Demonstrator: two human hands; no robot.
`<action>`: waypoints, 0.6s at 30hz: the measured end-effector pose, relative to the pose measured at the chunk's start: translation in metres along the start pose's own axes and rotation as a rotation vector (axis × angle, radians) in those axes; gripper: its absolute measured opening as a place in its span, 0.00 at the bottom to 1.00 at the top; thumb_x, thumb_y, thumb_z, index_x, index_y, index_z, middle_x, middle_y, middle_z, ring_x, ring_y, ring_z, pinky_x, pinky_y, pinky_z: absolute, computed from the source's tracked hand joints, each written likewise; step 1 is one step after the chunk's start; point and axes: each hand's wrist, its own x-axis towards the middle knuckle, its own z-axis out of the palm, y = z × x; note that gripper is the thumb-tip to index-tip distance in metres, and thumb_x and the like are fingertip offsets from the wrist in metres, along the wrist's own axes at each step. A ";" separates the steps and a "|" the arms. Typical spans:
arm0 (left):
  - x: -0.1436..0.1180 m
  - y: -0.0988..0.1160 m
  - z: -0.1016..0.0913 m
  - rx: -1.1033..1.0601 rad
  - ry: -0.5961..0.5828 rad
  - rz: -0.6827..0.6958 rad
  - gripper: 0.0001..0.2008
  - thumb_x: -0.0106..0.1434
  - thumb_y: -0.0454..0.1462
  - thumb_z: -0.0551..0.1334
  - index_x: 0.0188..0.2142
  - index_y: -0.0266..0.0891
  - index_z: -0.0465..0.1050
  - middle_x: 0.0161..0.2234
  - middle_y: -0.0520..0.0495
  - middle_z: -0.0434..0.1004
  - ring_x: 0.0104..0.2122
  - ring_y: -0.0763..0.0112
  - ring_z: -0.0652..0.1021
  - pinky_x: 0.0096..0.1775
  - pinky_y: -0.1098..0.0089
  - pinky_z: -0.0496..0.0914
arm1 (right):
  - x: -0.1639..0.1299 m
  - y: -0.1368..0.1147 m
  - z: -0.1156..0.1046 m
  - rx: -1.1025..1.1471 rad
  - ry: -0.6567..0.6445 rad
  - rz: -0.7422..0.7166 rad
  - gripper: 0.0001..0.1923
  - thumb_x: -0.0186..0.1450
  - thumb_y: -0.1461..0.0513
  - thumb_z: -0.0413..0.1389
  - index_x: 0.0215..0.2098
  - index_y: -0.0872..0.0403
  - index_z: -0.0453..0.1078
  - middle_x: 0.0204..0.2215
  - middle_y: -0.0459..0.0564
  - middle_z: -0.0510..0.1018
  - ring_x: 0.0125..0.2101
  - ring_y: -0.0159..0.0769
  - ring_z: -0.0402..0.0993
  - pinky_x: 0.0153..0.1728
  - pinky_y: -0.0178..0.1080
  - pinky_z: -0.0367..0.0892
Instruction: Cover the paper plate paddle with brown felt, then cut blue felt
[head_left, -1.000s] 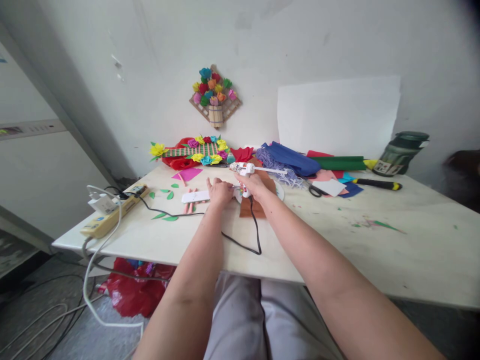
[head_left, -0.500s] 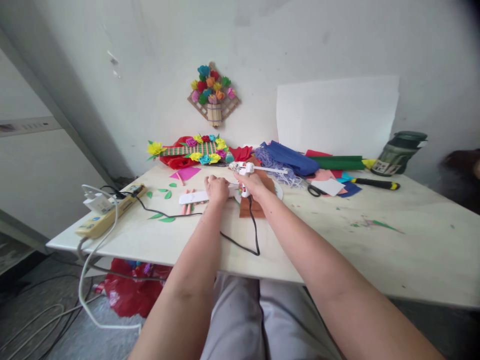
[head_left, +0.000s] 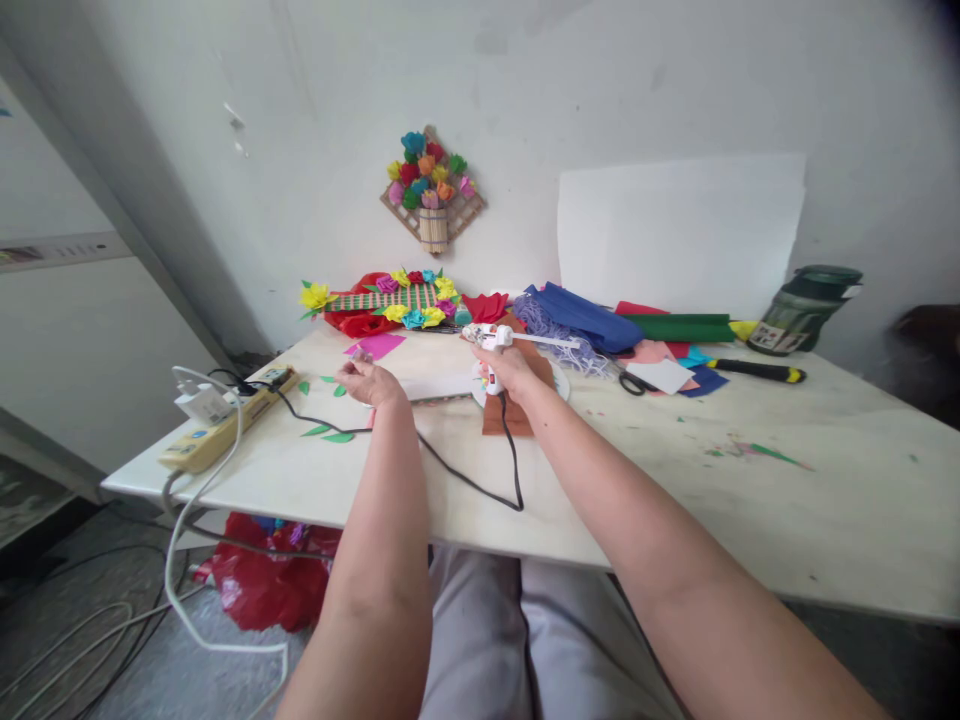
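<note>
- Your right hand (head_left: pixel 510 366) grips the glue gun (head_left: pixel 489 345), fingers wrapped round its handle, nozzle pointing left, gun raised just over the brown card (head_left: pixel 504 417).
- The gun's black cord (head_left: pixel 480 487) trails toward you, then loops left to the power strip (head_left: pixel 225 425).
- Your left hand (head_left: pixel 369 381) rests on the table (head_left: pixel 750 480), well left of the gun, fingers curled in; something small and pale sits at the fingertips, too blurred to name, and whether it is held is unclear.
- White paper strip (head_left: pixel 435 387) lies flat between your two hands.
- Green leaves (head_left: pixel 330 433) lie just beside the left hand, pink sheet (head_left: pixel 376 346) behind it.
- Scissors (head_left: pixel 634 381), coloured paper pile (head_left: pixel 600 325) and a yellow-handled tool (head_left: pixel 754 369) sit well right of the gun.
- Flower frame (head_left: pixel 390 300) lies at the back edge; a smaller flower piece (head_left: pixel 431 190) is on the wall.
</note>
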 end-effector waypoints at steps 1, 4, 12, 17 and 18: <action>0.000 -0.001 0.003 -0.068 0.021 -0.039 0.16 0.66 0.33 0.40 0.49 0.36 0.58 0.43 0.38 0.72 0.42 0.68 0.76 0.44 0.64 0.69 | 0.000 0.000 0.000 0.001 0.003 0.005 0.17 0.53 0.52 0.62 0.30 0.56 0.66 0.13 0.40 0.64 0.14 0.26 0.61 0.15 0.29 0.58; -0.007 0.000 0.016 -0.193 -0.147 -0.009 0.09 0.64 0.36 0.48 0.41 0.36 0.62 0.36 0.42 0.76 0.36 0.71 0.78 0.41 0.69 0.71 | -0.003 -0.001 0.000 0.010 0.012 0.010 0.17 0.53 0.52 0.63 0.30 0.56 0.66 0.14 0.41 0.66 0.15 0.27 0.62 0.15 0.29 0.59; -0.034 0.007 0.030 -0.331 -0.604 -0.021 0.05 0.58 0.37 0.57 0.30 0.35 0.66 0.25 0.45 0.77 0.31 0.68 0.79 0.40 0.68 0.71 | -0.012 -0.010 -0.008 0.302 -0.055 -0.083 0.15 0.55 0.54 0.61 0.33 0.55 0.65 0.18 0.44 0.71 0.18 0.29 0.69 0.19 0.32 0.65; -0.042 0.005 0.030 -0.369 -0.675 -0.043 0.07 0.57 0.38 0.59 0.30 0.35 0.66 0.25 0.43 0.78 0.29 0.67 0.79 0.38 0.66 0.71 | -0.015 -0.021 -0.033 0.314 0.039 -0.036 0.13 0.59 0.53 0.57 0.35 0.55 0.66 0.18 0.45 0.73 0.16 0.30 0.69 0.17 0.32 0.65; -0.044 0.005 0.030 -0.377 -0.691 -0.036 0.08 0.57 0.39 0.59 0.30 0.35 0.65 0.25 0.43 0.78 0.29 0.67 0.79 0.38 0.66 0.71 | -0.017 -0.022 -0.040 0.297 0.079 -0.047 0.12 0.59 0.54 0.57 0.34 0.55 0.66 0.17 0.45 0.73 0.15 0.29 0.67 0.15 0.30 0.63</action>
